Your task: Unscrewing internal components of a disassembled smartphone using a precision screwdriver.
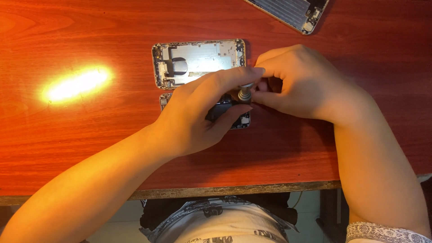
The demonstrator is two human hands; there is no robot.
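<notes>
Head view looked straight down on a reddish wood-grain tabletop (67, 144) with both bare hands meeting near its middle. Left hand (198, 117) came in from lower left, fingers curled; its forefinger stretched across and its tip rested on the cap of a small metal-topped tool (244, 92), most likely a precision screwdriver, which stood roughly upright between the two hands. Thumb of that hand lay below, against the dark phone part. Right hand (297, 81) came in from the right, fingers folded tight, thumb and fingertips pinched about the same tool just under its cap. The shaft and tip were hidden by the fingers, so the exact point of contact below could not be read.

Under the hands lay an opened phone body (240, 120), dark inside, mostly covered by the left hand; only its right end and a left corner showed. Just beyond it, nearly touching along the long edge, lay a second phone housing (198, 60), silvery, empty-looking shell, flat and parallel to the first.

A third phone piece (292, 11) lay at the top edge of the view, tilted, well apart from the others. A bright lamp glare (76, 83) sat on the wood to the left. The tabletop's worn front edge (234, 190) ran across the lower view.
</notes>
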